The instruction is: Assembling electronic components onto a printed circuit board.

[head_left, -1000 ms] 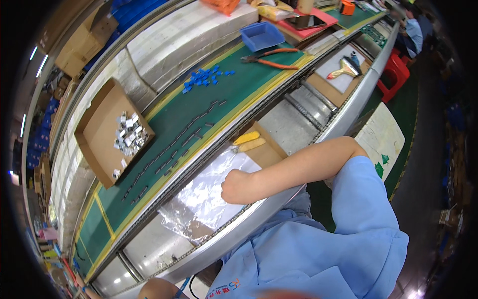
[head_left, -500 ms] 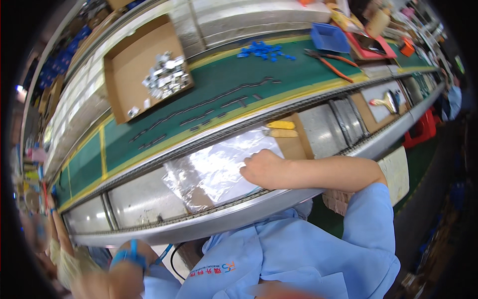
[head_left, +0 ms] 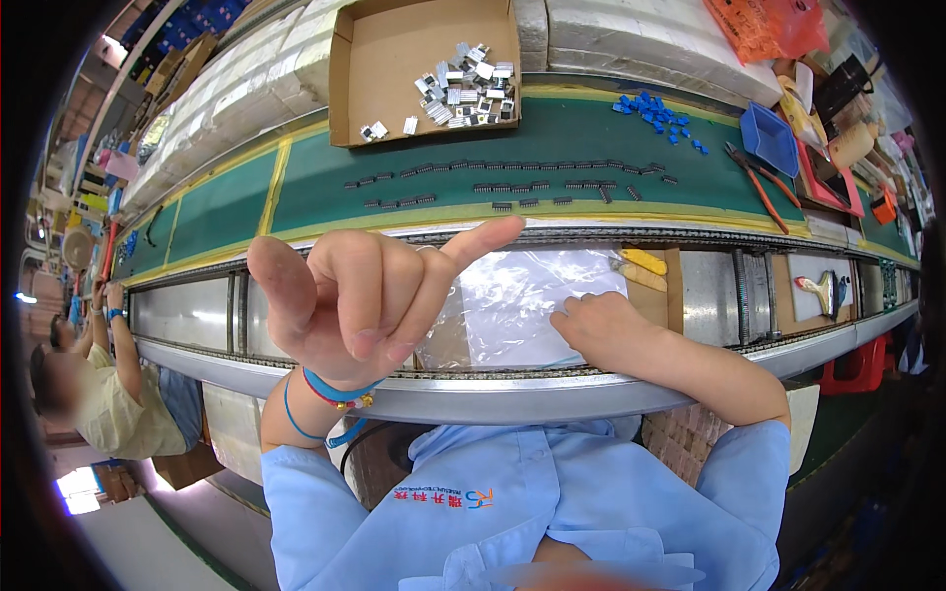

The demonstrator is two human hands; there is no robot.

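Observation:
My left hand (head_left: 360, 300) is raised palm up over the conveyor's near part, thumb and little finger stretched apart, middle fingers bent, nothing visible in it. Blue and red bands (head_left: 340, 394) circle its wrist. My right hand (head_left: 603, 330) rests with curled fingers on a clear plastic sheet (head_left: 527, 286) over white paper; whatever lies under its fingers is hidden. Beyond the hands, small black chips (head_left: 512, 165) with pin legs lie in rows on the green mat (head_left: 325, 197).
A cardboard box (head_left: 384, 59) holds silver metal pieces. Small blue parts (head_left: 655, 113), orange-handled cutters (head_left: 764, 187) and a blue tray (head_left: 769, 138) are farther right. Two yellow-handled tools (head_left: 642, 266) lie near my right hand. A co-worker (head_left: 118, 384) is at left.
My left hand has risen from the lower left to above the conveyor, fingers spread. My right hand stays on the plastic sheet. The view has turned, shifting the bench scene rightward.

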